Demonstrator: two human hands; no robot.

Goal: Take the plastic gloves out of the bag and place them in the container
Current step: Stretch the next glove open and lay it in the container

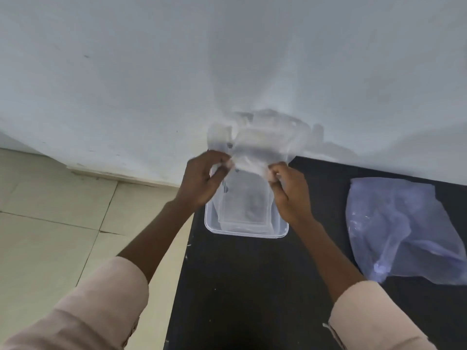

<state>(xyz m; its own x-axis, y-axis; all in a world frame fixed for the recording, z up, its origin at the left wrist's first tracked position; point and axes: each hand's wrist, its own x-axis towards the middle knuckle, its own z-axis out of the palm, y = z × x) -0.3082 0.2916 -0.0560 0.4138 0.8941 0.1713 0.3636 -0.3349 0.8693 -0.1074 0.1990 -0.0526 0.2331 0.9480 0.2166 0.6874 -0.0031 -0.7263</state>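
Both hands pinch a thin clear plastic glove [255, 145] above the clear rectangular plastic container [246, 232] on the black desk [240, 286]: left hand [202, 178] and right hand [288, 190] each grip an edge. The bluish translucent plastic bag [404, 228] lies well to the right; placing seems under way, with some clear plastic apparently already in the container

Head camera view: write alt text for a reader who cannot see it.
Both hands, left hand and right hand, pinch a thin clear plastic glove above a clear rectangular plastic container on a black table. A crumpled translucent bluish plastic bag lies to the right.
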